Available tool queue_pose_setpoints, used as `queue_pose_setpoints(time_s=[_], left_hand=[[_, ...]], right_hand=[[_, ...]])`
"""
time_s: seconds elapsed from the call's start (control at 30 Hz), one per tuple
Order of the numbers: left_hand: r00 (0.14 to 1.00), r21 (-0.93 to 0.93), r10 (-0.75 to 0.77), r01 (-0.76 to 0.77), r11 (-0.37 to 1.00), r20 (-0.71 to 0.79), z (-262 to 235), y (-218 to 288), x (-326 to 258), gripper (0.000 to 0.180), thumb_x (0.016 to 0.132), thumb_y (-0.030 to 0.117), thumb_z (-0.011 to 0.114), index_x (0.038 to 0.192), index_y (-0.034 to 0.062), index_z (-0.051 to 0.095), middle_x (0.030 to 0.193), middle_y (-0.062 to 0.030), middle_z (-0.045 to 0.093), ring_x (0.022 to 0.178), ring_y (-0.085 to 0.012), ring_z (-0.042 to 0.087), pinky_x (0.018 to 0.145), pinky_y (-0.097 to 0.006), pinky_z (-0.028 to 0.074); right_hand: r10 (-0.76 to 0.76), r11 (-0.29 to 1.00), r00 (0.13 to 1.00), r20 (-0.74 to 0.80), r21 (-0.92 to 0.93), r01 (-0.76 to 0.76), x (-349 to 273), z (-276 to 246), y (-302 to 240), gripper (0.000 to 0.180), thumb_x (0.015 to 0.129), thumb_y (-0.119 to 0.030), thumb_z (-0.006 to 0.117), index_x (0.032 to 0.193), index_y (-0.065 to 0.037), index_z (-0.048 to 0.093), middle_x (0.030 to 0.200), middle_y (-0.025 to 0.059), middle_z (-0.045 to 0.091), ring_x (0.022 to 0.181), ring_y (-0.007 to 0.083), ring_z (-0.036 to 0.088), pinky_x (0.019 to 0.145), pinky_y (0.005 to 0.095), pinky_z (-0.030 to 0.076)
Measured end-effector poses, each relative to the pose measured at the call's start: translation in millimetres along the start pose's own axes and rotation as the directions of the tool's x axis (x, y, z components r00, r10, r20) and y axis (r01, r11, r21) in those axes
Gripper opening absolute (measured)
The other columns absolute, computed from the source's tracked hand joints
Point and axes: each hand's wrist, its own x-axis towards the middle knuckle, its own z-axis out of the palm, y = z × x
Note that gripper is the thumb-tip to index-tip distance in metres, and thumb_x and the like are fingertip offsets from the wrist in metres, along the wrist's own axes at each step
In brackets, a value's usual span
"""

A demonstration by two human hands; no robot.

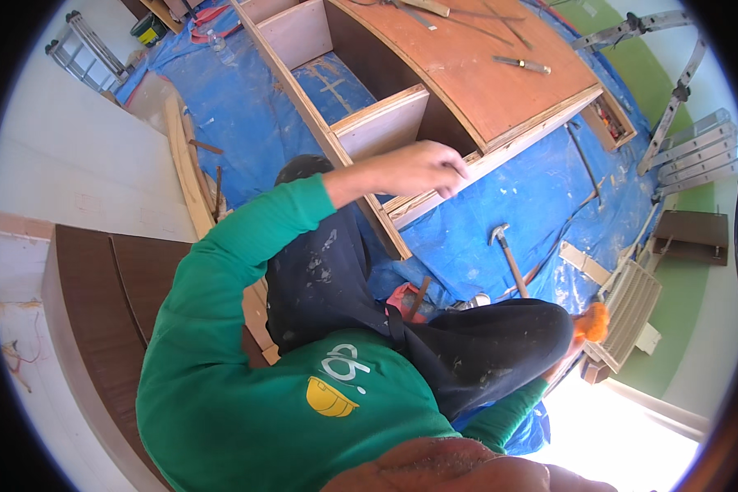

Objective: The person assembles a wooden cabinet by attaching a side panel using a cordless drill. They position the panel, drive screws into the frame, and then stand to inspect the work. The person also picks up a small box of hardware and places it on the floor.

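My left hand [426, 170] reaches out from a green sleeve over the near corner of a plywood frame [438, 202]. Its fingers are curled together, and whatever may be between them does not show. My right hand [561, 361] is mostly hidden behind my bent knee. Right against it is a bright orange thing [591, 322] whose kind I cannot make out; the fingers are not clear. A claw hammer [510, 261] lies on the blue sheet, between the frame and my right knee. The frame has open compartments and a curved reddish-brown panel [459, 61].
A chisel-like tool [523, 64] and a wooden-handled tool [426, 6] lie on the panel. A blue tarpaulin [246, 131] covers the floor. Ladders [672, 98] stand at right, beside a slatted panel [627, 307]. Long timber strips [184, 168] lie at left, near dark brown boards [98, 287].
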Motion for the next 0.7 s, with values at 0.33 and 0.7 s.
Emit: queue_pose_setpoints(time_s=[0.33, 0.7], left_hand=[[0.833, 0.195, 0.274, -0.406, 0.893, 0.48, 97, 4, 27, 0.023, 0.094, 0.023, 0.071, 0.104, 0.0027, 0.076, 0.1, -0.0159, 0.072, 0.097, -0.032, 0.07, 0.083, -0.043, 0.055], [0.849, 0.739, -0.002, -0.458, 0.495, 0.528, 113, -102, 2, 0.017, 0.088, 0.02, 0.07, 0.096, 0.0072, 0.076, 0.09, -0.0149, 0.076, 0.084, -0.0356, 0.074, 0.067, -0.05, 0.056]], right_hand=[[-0.614, 0.665, 0.738, -0.279, 0.32, 0.674, -91, 15, -266, 0.034, 0.093, -0.007, 0.067, 0.124, 0.002, 0.056, 0.091, 0.008, 0.063, 0.084, 0.0197, 0.064, 0.085, 0.0341, 0.054], [-0.267, 0.918, 0.84, 0.472, 0.389, 0.073, -95, 139, -153, 0.028, 0.093, -0.004, 0.064, 0.12, -0.001, 0.058, 0.096, 0.0062, 0.058, 0.075, 0.0166, 0.06, 0.07, 0.0344, 0.053]])
